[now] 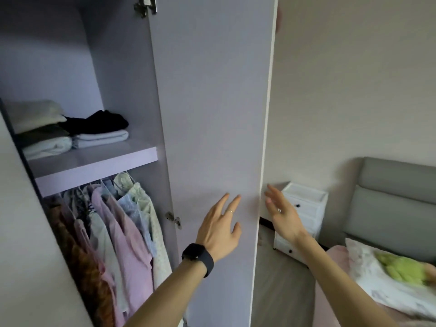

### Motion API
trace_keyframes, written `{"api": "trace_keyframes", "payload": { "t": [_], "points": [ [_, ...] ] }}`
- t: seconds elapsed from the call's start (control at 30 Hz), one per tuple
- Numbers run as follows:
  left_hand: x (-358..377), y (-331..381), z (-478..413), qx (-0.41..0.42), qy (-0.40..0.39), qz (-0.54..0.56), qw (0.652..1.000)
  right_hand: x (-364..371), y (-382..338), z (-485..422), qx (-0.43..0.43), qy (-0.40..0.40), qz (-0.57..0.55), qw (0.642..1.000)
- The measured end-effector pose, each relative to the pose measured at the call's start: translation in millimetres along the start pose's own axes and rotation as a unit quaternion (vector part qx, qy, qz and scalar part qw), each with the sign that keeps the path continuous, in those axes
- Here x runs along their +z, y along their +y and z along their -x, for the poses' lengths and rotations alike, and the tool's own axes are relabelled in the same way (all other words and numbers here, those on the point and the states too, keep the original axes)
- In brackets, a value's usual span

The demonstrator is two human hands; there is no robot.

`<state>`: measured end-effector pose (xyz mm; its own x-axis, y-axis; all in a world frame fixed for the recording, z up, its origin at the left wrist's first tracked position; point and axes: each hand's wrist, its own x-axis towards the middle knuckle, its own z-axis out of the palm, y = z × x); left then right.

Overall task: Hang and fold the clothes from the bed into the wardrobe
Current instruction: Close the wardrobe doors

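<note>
Both hands free at the wardrobe door [212, 114], prob. to swing it shut.
Bed [335, 258] corner shows a pillow [368, 286] w/ green blur; hung shirts [122, 232] on rail, folded stack [70, 133] on shelf above; your L hand [219, 230] & R hand [280, 213] flank door edge, fingers straight, gripping nothing.

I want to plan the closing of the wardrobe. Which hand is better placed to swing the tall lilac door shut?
Probably the right hand: it reaches past the free edge of the lilac wardrobe door, toward its outer face. The left hand, open, is over the inner face, nearer the hinges.
</note>
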<state>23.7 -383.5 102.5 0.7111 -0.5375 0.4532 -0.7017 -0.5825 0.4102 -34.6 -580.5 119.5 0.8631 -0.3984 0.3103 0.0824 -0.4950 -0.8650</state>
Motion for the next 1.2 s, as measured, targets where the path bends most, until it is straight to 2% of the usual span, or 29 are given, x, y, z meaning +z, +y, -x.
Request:
{"api": "trace_keyframes", "payload": {
  "t": [0.13, 0.23, 0.37, 0.5, 0.67, 0.87, 1.0, 1.1, 1.2],
  "points": [
    [8, 12, -33, -0.009, -0.022, 0.036, 0.999, 3, 6, -26, 0.011, -0.044, -0.042, 0.998],
    [11, 11, -44, 0.004, -0.02, 0.053, 0.998, 9, 6, -25, 0.001, -0.025, -0.077, 0.997],
    [13, 8, -17, -0.008, 0.037, 0.103, 0.994, 22, -2, 0, -0.042, -0.024, -0.101, 0.994],
    [-1, -4, 29, -0.037, 0.119, 0.187, 0.974, 54, -20, 36, -0.108, -0.05, -0.104, 0.987],
    [-43, -41, 86, -0.11, 0.143, 0.238, 0.954, 109, -52, 63, -0.179, -0.079, -0.109, 0.975],
    [-99, -93, 136, -0.18, 0.212, 0.245, 0.929, 189, -94, 62, -0.33, -0.105, -0.014, 0.938],
    [-133, -120, 155, -0.229, 0.219, 0.219, 0.923, 243, -121, 56, -0.406, -0.1, 0.03, 0.908],
    [-156, -143, 162, -0.267, 0.227, 0.206, 0.914, 279, -130, 51, -0.441, -0.073, 0.019, 0.894],
    [-175, -164, 168, -0.278, 0.249, 0.124, 0.92, 305, -133, 41, -0.456, -0.063, 0.017, 0.887]
  ]
}}
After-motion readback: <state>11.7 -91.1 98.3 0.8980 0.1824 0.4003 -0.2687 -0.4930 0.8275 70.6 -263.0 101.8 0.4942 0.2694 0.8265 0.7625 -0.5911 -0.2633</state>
